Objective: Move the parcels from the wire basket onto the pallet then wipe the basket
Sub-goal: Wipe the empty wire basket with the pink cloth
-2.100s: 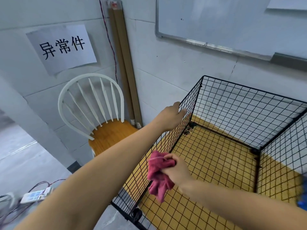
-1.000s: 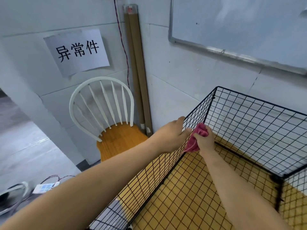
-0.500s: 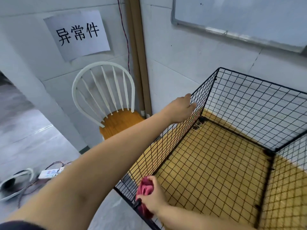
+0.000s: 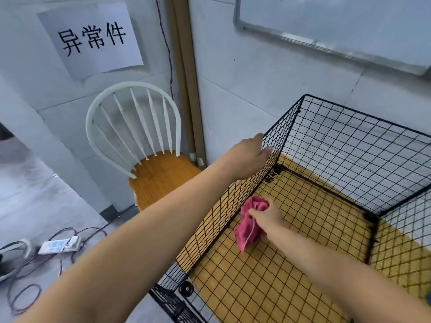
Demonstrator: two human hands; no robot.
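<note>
A black wire basket stands against the white wall, with no parcels inside it and a yellow floor showing through its mesh bottom. My left hand grips the top rim of the basket's left wall near the far corner. My right hand reaches inside the basket and holds a crumpled pink cloth against the inner face of that left wall, low down near the bottom mesh.
A white spindle-back chair with a wooden seat stands left of the basket. Brown cardboard tubes lean in the wall corner. A power strip and loose cables lie on the floor at left. A whiteboard hangs above.
My right hand has carried the pink cloth from the near corner of the left wall's rim further in and down along its inner face. My left hand stays on the rim.
</note>
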